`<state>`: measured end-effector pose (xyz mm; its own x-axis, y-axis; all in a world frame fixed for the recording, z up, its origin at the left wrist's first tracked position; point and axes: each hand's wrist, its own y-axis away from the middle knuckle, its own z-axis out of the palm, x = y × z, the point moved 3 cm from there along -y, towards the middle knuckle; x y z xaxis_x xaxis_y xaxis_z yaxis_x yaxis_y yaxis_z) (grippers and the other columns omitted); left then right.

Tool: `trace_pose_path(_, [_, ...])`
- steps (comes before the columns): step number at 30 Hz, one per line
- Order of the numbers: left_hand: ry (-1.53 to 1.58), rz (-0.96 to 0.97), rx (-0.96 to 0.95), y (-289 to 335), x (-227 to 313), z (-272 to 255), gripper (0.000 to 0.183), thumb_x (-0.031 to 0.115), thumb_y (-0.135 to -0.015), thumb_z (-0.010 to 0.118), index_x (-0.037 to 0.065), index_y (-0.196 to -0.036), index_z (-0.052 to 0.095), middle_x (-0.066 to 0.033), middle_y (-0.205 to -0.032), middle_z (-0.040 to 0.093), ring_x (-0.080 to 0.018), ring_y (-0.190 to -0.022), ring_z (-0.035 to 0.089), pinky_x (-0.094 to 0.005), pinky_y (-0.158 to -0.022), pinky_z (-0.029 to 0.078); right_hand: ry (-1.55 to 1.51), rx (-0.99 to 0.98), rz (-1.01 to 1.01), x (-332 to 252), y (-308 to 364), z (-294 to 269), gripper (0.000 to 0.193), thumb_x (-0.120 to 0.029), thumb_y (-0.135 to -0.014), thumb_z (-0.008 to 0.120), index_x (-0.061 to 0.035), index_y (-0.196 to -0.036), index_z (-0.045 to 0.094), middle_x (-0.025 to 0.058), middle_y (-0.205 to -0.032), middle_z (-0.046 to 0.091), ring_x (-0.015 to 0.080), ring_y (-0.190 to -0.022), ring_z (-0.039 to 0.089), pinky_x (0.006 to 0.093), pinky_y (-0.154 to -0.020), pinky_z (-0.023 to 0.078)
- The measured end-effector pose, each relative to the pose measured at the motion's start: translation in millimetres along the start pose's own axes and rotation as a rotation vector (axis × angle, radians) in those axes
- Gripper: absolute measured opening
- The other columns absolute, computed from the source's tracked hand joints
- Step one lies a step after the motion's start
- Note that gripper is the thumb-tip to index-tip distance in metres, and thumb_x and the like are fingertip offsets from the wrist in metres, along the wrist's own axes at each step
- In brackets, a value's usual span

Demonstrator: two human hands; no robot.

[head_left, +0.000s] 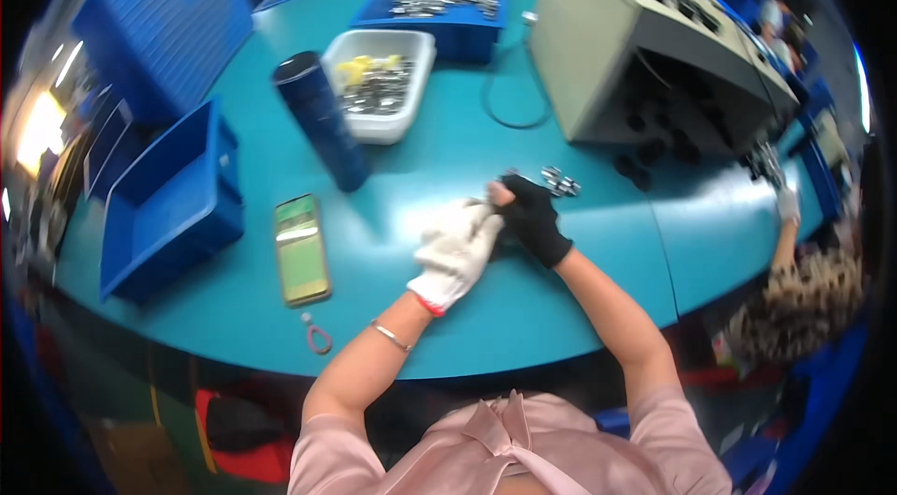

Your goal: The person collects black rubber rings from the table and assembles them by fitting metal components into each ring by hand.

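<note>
My left hand (458, 250), in a white knit glove with a red cuff, meets my right hand (535, 220), in a black fingerless glove, over the middle of the turquoise table (392, 346). The fingers of both are closed and pressed together at the tips. Whatever they pinch is too small and blurred to name. Just beyond the right hand lies a little group of shiny metal parts (561, 182).
Left of my hands are a phone (302, 252), a pink loop (319, 338), a dark blue bottle (322, 121) and a blue bin (173, 205). Behind stand a white tub (391, 129) and a blue crate (462, 45) of metal parts. A beige machine (598, 47) and another person's gloved hand (789, 205) are right.
</note>
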<state>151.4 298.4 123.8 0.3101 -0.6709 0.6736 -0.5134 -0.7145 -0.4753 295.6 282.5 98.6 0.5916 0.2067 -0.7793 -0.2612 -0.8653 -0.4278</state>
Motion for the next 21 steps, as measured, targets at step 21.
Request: trace_pose_path(21, [0.544,-0.425,-0.159,10,-7,16,0.034,0.037,-0.085,0.059,0.005,-0.078,0.067,-0.0053,-0.065,0.064,-0.0173,-0.073,0.062,-0.0293,-0.07,0.047,-0.337,-0.147,-0.153,-42,37,-3,0.043,-0.037,-0.089,0.055,0.0031,-0.104,0.054,0.0112,-0.106,0.054,0.021,-0.096,0.052,0.0349,-0.088,0.041])
